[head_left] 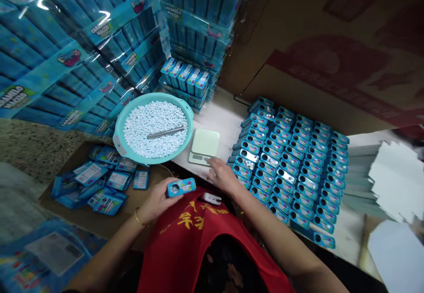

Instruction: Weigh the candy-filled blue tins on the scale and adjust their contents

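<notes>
My left hand (158, 201) is wrapped round a small blue candy box (181, 187), whose top has a dark round opening with something pale inside. My right hand (222, 174) is at the front edge of a pale kitchen scale (205, 142), fingers apart and bent, fingertips by its display and nothing visible in them. The scale's plate is bare. Left of it, a turquoise basin (118, 125) holds many small white candies (145, 118), with metal tweezers (165, 132) lying across them. A small white object (212, 199) rests against the red apron (188, 240); its kind is unclear.
Rows of blue boxes (281, 160) with round holes stand right of the scale, a few showing white candies. A cardboard carton (132, 207) with blue packs sits at lower left. Wrapped stacks (109, 32) rise behind; a large brown carton (298, 76) stands at back right.
</notes>
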Demonstrator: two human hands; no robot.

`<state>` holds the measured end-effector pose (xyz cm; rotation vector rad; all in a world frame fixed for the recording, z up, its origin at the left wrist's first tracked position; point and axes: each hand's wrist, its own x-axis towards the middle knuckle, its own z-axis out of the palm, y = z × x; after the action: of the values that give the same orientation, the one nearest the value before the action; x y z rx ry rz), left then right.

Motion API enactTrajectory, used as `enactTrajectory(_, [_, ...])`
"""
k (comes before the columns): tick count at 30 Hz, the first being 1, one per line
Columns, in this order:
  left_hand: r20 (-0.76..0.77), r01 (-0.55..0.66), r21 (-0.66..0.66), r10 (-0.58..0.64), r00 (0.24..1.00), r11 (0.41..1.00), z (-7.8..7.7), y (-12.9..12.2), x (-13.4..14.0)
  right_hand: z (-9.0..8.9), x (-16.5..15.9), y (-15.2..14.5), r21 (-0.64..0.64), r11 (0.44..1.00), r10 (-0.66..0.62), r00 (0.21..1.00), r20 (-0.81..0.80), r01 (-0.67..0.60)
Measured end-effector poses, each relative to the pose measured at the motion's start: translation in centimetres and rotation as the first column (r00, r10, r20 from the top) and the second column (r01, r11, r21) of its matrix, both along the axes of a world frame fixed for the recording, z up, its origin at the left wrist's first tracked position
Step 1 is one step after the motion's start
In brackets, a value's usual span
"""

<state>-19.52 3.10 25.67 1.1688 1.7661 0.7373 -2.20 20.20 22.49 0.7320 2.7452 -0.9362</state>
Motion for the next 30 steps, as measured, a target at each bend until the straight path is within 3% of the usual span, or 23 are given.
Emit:
enactTrajectory(2, [-0.044,-0.057,-0.009,0.056,0.997,0.998,-0.4,-0.8,-2.1,-2.1,-0.8,1.1,0.139,0.989,-0.071,0.972,0.225,0.040])
enactTrajectory(4, [-0.072,-0.100,-0.003,0.099,0.992,0.995,-0.8,-1.7,-3.7,-3.8,-1.5,1.0,0.173,0.985,-0.073,0.931,0.358,0.010])
enactTrajectory(10, [-0.015,-0.295,-0.055,0.295,0.955,0.954,-1.9,-3.8,-5.1,-6.0,-1.7,-2.2,0.214,0.976,-0.113,0.907,0.406,0.025])
enactTrajectory(16, [0.007,-0.318,-0.068,0.319,0.948,0.946,-1.9,-3.6,-5.2,-7.2,-1.9,-1.8,0.260,0.966,-0.113,0.899,0.422,0.000])
enactTrajectory(24, [-0.108,-0.224,-0.018,0.220,0.969,0.975,-1.7,-2.4,-6.0,-7.7,-2.5,-1.5,0.256,0.965,-0.056,0.909,0.412,-0.057])
enactTrajectory(30, [-0.132,-0.212,0.025,0.214,0.968,0.977,-2.1,-2.2,-6.1,-5.6,-2.5,-0.9,0.289,0.957,-0.092,0.899,0.428,-0.040])
